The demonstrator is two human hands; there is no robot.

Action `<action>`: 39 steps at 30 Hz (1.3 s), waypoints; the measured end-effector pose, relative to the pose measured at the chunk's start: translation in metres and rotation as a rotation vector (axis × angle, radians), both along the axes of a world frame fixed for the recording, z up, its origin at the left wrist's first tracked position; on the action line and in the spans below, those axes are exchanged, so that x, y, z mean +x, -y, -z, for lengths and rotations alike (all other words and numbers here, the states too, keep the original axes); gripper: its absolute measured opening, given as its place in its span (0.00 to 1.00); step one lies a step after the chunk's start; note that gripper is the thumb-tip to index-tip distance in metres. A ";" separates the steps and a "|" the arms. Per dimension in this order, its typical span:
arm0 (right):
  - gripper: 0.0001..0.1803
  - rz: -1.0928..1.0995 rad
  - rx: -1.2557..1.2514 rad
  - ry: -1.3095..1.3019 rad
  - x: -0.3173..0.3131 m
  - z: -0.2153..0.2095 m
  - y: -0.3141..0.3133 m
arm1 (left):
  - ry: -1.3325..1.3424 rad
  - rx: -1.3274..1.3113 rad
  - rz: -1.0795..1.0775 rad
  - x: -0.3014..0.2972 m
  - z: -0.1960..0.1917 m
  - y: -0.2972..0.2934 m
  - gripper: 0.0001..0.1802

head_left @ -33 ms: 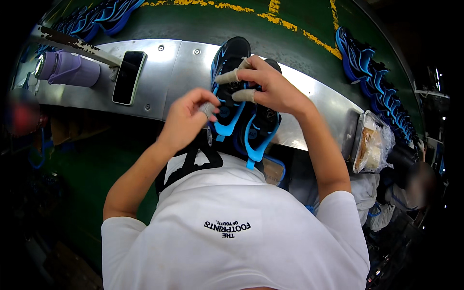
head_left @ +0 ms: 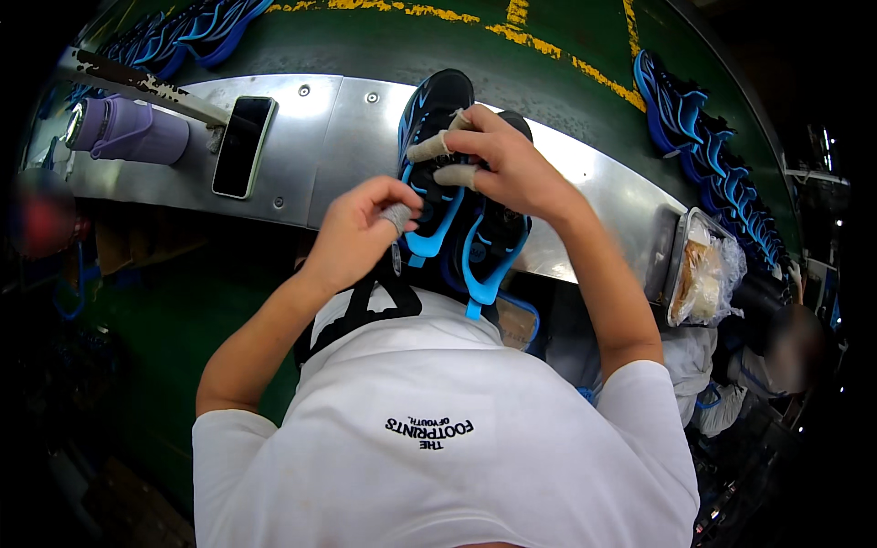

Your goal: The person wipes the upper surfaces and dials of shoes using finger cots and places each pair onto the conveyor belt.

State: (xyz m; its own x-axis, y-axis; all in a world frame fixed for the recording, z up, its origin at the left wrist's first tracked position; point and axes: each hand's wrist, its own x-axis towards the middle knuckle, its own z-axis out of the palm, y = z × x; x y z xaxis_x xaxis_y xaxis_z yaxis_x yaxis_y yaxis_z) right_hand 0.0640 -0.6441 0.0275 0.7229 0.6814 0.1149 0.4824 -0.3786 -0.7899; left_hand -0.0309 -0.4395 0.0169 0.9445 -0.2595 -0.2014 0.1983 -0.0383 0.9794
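Observation:
Two black sports shoes with bright blue trim lie side by side, toes pointing away from me, on a curved metal shelf (head_left: 585, 183). My right hand (head_left: 507, 160), with tape on two fingers, reaches over the right shoe (head_left: 493, 251) and pinches the upper of the left shoe (head_left: 434, 110). My left hand (head_left: 361, 228), with a taped fingertip, grips the heel end of the left shoe. Below my hands hang the black straps (head_left: 365, 306) on my chest.
On the shelf to the left lie a black phone (head_left: 242, 146) and a purple bottle (head_left: 128, 132). A clear food container (head_left: 703, 269) sits at the right end. Rows of blue shoes (head_left: 699, 128) line the green belt (head_left: 365, 41) behind. Another person (head_left: 786, 342) is at the far right.

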 end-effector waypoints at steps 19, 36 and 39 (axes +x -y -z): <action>0.15 0.351 -0.035 0.192 -0.020 0.011 -0.016 | 0.831 0.838 0.544 -0.022 -0.013 0.027 0.29; 0.11 0.719 0.127 -0.291 -0.029 0.054 0.138 | 0.850 1.023 0.769 0.056 0.000 0.047 0.18; 0.12 0.719 0.140 -0.225 -0.033 0.048 0.144 | 0.819 1.099 0.796 0.081 -0.012 0.048 0.15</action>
